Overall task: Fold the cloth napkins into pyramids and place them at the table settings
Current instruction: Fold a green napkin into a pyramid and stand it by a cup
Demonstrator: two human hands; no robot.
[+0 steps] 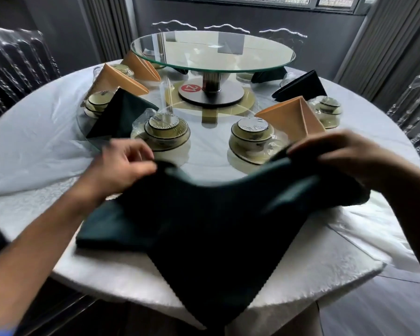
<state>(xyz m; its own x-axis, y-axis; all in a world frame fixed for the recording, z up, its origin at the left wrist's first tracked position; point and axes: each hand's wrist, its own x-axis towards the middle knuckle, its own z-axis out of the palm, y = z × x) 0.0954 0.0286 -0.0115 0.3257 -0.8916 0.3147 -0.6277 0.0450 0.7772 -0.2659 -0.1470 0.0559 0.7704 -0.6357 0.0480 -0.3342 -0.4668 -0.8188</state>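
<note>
I see L hand (pixel 129 163) & R hand (pixel 344 154) each pinching a top corner of the dark green napkin (pixel 204 226), lifted off the counter (pixel 34 166) just in front of the glass turntable (pixel 212 50), prob. to spread it for folding.

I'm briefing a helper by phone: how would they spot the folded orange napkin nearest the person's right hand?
Start at the glass turntable in the middle of the round table. Come toward the near right, just beyond the right hand: an orange napkin pyramid stands between two wrapped bowl sets. The other two orange pyramids stand far left, and its right-side neighbours are dark green.
</note>
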